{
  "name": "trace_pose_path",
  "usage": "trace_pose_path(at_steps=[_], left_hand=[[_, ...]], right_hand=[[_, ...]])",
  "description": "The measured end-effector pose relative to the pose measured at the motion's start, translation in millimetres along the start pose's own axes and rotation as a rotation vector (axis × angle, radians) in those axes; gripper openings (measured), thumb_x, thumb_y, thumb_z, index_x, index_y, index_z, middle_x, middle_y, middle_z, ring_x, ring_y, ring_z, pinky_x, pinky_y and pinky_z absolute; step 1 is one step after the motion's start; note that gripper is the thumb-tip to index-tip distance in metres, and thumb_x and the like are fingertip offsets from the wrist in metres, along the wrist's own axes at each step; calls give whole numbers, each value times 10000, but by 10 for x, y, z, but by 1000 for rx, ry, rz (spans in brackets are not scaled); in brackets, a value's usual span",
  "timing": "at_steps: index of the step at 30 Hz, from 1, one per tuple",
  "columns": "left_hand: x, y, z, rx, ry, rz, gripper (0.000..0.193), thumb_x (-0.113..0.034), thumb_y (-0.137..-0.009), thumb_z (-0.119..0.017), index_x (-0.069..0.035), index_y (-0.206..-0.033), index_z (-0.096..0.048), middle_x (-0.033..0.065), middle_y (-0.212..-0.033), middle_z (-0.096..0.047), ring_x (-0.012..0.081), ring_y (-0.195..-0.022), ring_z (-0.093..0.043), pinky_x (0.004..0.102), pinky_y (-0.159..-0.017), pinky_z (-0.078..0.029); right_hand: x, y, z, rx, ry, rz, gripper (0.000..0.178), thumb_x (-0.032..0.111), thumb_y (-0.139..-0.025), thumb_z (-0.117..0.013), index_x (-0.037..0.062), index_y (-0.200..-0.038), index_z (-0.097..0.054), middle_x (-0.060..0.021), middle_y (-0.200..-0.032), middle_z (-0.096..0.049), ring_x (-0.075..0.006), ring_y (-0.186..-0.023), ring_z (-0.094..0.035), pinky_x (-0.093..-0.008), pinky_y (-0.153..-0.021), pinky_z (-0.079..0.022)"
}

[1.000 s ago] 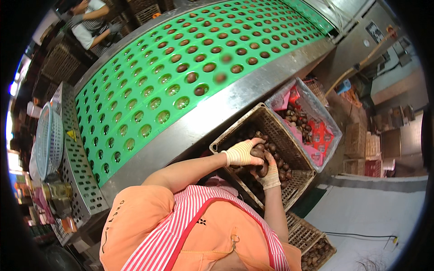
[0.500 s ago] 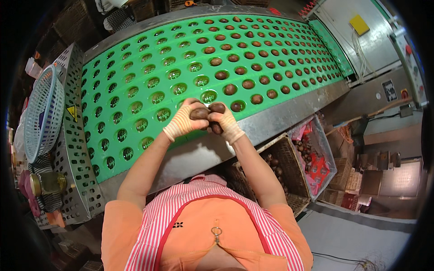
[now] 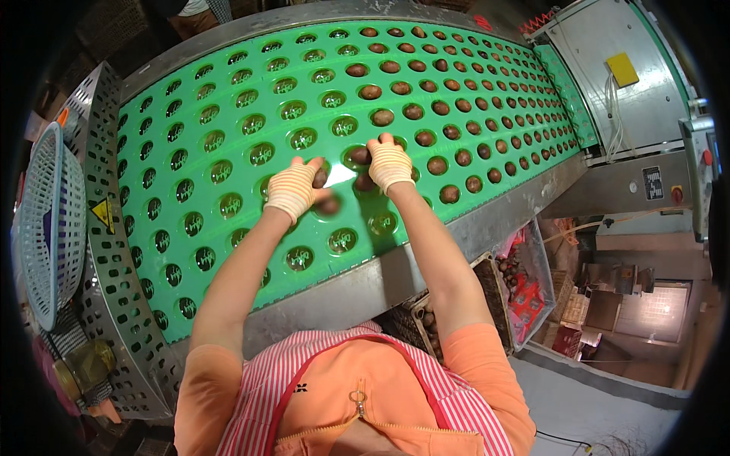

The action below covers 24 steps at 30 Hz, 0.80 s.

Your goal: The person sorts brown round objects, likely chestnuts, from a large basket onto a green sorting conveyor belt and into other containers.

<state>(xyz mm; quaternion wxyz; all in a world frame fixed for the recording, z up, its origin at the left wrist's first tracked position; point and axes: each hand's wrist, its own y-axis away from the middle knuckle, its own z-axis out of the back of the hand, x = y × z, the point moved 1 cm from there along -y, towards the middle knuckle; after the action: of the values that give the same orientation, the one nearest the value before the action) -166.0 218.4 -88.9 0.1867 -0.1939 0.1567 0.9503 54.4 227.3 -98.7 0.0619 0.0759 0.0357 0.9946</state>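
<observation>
My left hand (image 3: 293, 188), in a pale striped knit glove, is over a green pocketed conveyor (image 3: 220, 140). Its fingers close on a dark brown egg (image 3: 321, 176); a second brown egg, blurred, is just below its thumb. To the right, my gloved right hand (image 3: 390, 162) reaches lower over the pockets, closed on a brown egg (image 3: 356, 156) at its fingertips. Another egg (image 3: 365, 182) shows in the shadow beneath this hand. Clear printed film lines the pockets to the left. Rows of brown eggs fill the pockets to the right.
A perforated metal guard (image 3: 122, 304) with a yellow warning sign edges the left side. Beside it leans a pale blue plastic basket (image 3: 52, 220). Woven baskets and a grey crate (image 3: 538, 277) stand at lower right. A metal machine housing (image 3: 601, 68) spans the conveyor's right end.
Both hands have moved apart from where they were together, holding several eggs between them. They are now lower over separate pockets. The conveyor appears shifted in view, as the head has moved.
</observation>
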Motion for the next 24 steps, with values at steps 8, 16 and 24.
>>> trace_pose_path(at_steps=[8, 16, 24], left_hand=[[77, -579, 305, -113, -210, -96, 566, -290, -896, -613, -240, -1425, -419, 119, -1183, -567, 335, -1079, -582, 510, -861, -508], [540, -888, -277, -352, -133, -273, 638, -256, -881, -599, -191, -1475, -376, 172, -1512, -328, 413, -1348, -367, 503, -1086, -373], [74, 139, -493, -13, 20, -427, 290, -201, -815, -665, -128, -1093, -628, 128, -1077, -566, 348, -1008, -553, 445, -865, -505]], right_hand=[[179, -634, 32, 29, -28, 255, 542, 38, -758, -633, 201, -1270, -563, -114, -1264, -545, -354, -1088, -581, -468, -876, -513], [160, -46, 239, -170, -168, 294, 540, 123, -818, -662, 188, -1333, -512, -127, -1123, -566, -356, -951, -614, -458, -765, -534], [-251, 1305, -292, -115, -130, 417, 522, 206, -815, -696, 144, -1309, -539, -130, -1208, -549, -317, -1044, -560, -461, -884, -466]])
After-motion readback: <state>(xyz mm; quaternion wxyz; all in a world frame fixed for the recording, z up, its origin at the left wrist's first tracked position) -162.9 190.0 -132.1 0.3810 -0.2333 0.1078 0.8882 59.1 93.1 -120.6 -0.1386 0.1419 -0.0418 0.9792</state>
